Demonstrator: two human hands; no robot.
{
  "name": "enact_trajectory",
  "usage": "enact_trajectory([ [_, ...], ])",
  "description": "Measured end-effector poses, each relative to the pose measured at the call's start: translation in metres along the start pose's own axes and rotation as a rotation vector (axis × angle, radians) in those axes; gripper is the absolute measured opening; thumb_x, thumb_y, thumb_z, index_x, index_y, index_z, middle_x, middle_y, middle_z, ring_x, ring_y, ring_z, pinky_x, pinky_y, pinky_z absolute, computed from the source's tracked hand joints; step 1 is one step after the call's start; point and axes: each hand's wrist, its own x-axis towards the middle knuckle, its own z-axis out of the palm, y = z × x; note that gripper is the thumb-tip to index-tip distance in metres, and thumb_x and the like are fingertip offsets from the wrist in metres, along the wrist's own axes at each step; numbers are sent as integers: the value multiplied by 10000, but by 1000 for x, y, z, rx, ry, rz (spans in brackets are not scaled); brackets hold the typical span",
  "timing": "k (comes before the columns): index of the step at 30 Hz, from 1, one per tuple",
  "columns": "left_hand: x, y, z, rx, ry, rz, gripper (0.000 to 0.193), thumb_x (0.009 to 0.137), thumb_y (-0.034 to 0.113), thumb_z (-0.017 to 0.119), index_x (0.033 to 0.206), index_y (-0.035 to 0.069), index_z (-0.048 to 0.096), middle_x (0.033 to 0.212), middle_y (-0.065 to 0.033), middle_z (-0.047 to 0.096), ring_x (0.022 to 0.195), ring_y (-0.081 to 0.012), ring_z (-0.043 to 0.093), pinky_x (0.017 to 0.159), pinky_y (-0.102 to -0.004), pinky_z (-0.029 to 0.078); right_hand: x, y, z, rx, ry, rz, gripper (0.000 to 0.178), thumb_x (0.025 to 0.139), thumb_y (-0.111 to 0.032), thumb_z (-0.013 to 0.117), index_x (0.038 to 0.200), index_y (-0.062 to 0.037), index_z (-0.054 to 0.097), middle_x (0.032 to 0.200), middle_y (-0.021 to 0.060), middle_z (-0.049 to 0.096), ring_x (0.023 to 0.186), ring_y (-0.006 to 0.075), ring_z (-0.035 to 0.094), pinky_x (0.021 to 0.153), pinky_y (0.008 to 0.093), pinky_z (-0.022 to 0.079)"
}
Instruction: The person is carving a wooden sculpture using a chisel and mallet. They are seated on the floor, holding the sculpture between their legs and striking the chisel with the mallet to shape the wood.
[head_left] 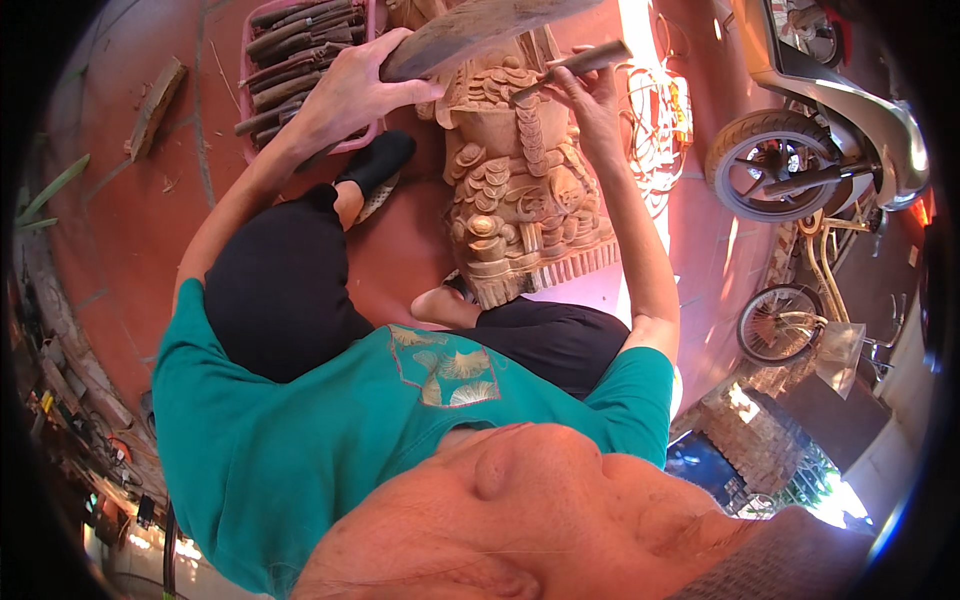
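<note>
A carved block of pale brown wood (530, 190), covered in round coin-like shapes and scrolls, lies on the floor between my legs. My left hand (365, 85) is closed on the near left end of a thick, weathered wooden club (470, 38), which hangs over the carving's far part and runs out of view at the top. In my right hand (590, 95) is a chisel (595, 60), held slantwise by its handle. Its blade points left and down over the carving's upper part; whether the tip touches the wood I cannot tell.
A pink plastic basket (247, 75) holding several dark-handled tools (300, 60) stands beyond my left arm. Farther left, a wood offcut (157, 108) lies on red tiles (110, 230). Tangled cord (660, 125) lies right of the carving. A motorbike (840, 130) and a bicycle (790, 320) stand at right.
</note>
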Motion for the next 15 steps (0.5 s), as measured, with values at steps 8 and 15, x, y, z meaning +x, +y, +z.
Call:
enact_trajectory([
  [8, -2, -5, 8, 35, 76, 31, 604, 872, 379, 806, 1318, 35, 588, 1057, -122, 709, 962, -182, 655, 889, -343, 512, 23, 11, 28, -489, -218, -262, 300, 936, -68, 718, 1171, -76, 533, 952, 66, 715, 874, 160, 696, 734, 330, 546],
  [15, -5, -14, 9, 25, 151, 76, 602, 865, 384, 809, 1309, 34, 600, 1040, -134, 716, 946, -206, 669, 878, -354, 518, 24, -4, 37, -711, -340, -258, 312, 922, -91, 744, 1185, -64, 579, 1008, 50, 732, 937, 139, 681, 824, 326, 544],
])
